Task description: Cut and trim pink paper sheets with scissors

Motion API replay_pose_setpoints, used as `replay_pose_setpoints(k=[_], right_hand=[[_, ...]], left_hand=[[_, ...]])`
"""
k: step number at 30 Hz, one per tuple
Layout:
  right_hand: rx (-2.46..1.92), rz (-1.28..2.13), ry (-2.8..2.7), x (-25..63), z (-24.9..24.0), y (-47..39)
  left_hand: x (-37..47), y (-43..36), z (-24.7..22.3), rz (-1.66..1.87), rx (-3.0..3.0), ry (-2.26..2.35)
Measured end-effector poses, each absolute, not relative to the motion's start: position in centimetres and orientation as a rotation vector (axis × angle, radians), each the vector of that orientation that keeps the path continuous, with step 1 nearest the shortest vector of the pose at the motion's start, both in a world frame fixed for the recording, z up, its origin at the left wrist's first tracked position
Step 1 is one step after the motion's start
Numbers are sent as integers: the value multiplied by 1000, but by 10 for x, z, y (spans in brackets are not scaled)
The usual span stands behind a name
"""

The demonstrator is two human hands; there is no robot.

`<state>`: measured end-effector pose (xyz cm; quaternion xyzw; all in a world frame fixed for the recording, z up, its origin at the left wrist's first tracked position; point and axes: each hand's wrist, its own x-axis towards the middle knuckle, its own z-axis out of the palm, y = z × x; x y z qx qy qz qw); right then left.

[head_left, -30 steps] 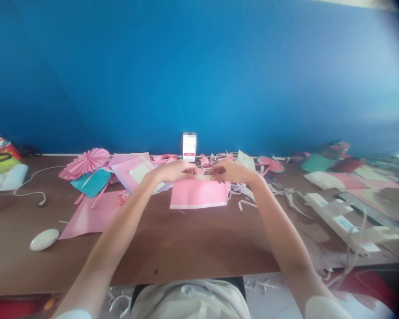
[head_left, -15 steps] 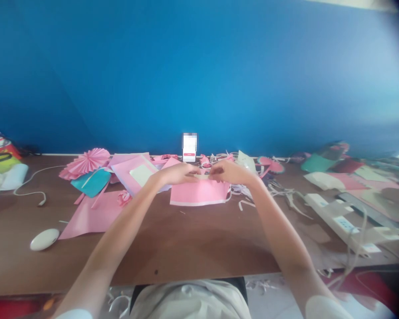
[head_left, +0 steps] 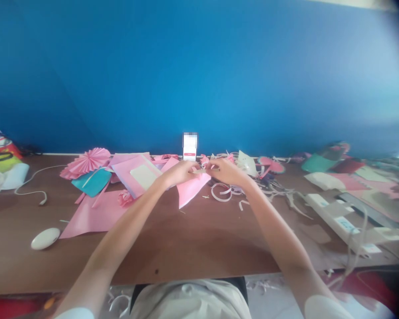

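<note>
A blue wall (head_left: 199, 71) closes the back, and before it is the brown table (head_left: 199, 239). On its left lies a flat sheet (head_left: 89, 217); at the right is the socket strip (head_left: 341, 221), perhaps placed there so that its cables stay away from the hands. The left hand (head_left: 186, 170) grasps the pink paper (head_left: 190, 189) by its upper edge, in the middle near the back, so the lower part hangs slanting toward the person. The right hand (head_left: 226, 170) has bent fingers meeting the left fingertips; whether it also pinches the paper, I cannot tell. The phone (head_left: 189, 148) stands upright, probably so the screen can be seen while both hands are occupied. Smallest, a white curl (head_left: 221, 198) lies just below the right hand.
</note>
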<state>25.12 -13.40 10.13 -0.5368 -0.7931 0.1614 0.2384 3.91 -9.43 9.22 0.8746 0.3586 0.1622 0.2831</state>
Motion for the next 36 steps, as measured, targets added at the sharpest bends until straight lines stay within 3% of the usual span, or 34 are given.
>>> replay_pose_setpoints(k=[7, 17, 36], right_hand=[[-1349, 488, -2086, 250, 98, -130], [-1302, 434, -2092, 249, 99, -132], [-1237, 748, -2140, 248, 112, -145]], left_hand=[[43, -101, 93, 586, 2277, 948], [43, -99, 88, 500, 2305, 838], [48, -99, 83, 509, 2135, 862]])
